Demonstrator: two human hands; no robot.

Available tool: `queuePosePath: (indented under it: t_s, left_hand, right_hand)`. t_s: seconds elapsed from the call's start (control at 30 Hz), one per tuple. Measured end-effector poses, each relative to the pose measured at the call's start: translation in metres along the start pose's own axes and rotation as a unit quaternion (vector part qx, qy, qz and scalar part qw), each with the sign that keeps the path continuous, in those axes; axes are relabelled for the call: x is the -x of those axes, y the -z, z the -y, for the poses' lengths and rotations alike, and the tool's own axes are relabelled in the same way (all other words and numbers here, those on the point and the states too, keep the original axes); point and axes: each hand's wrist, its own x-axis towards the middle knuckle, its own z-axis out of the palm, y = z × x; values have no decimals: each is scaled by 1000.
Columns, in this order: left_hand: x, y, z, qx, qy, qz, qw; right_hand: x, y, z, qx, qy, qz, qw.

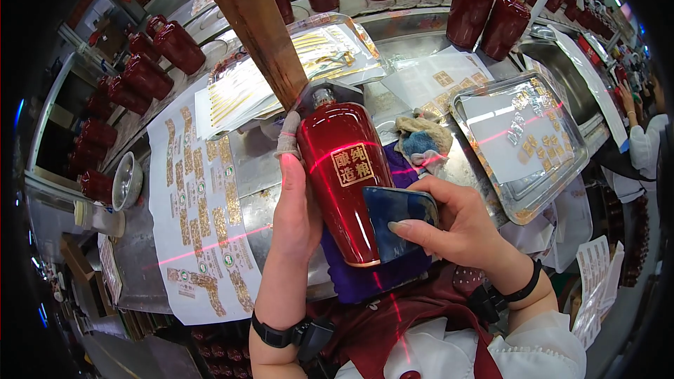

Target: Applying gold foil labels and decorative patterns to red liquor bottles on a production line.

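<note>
A glossy dark red bottle (347,207) lies tilted before me, its neck pointing away. A square gold decal (352,165) sits on its front. My left hand (291,200) steadies the bottle's left side, thumb along it and a wrap on one finger; its other fingers are hidden behind. In my right hand (456,221) is a flat blue scraper (404,210), pinched between thumb and fingers. The scraper's left edge overlaps the bottle's lower right side; whether it presses there I cannot tell. Under the bottle spreads a purple cloth (340,281).
White decal sheets (200,238) with gold pieces lie at left. A clear tray (523,203) holding small decals stands right, near a crumpled rag (425,137). A wooden post (246,17) rises beyond the bottle. Red bottles (179,45) line a conveyor; a sink (562,56) is far right.
</note>
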Motion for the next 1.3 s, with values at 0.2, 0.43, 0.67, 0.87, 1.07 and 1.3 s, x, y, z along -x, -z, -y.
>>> queuePosePath:
  t_s: [0.2, 0.43, 0.67, 0.87, 1.07, 1.3]
  left_hand:
    - [2, -3, -2, -20, -18, 5, 1000]
    - [0, -5, -1, -3, -17, -14, 1000]
    - [3, -8, -4, -3, -15, -3, 1000]
    - [2, -6, -2, 19, -30, -13, 999]
    - [9, -5, -5, -103, 27, -29, 994]
    - [8, -8, -5, -91, 28, -29, 995]
  right_hand:
    - [-1, 2, -3, 7, 9, -1, 1000]
    - [-5, 1, -5, 21, 19, -2, 1000]
    - [-4, 3, -5, 15, -36, -6, 999]
    - [-10, 4, 3, 43, -10, -15, 999]
    - [-33, 25, 32, 217, 310, -83, 922]
    - [-79, 17, 46, 239, 231, -42, 942]
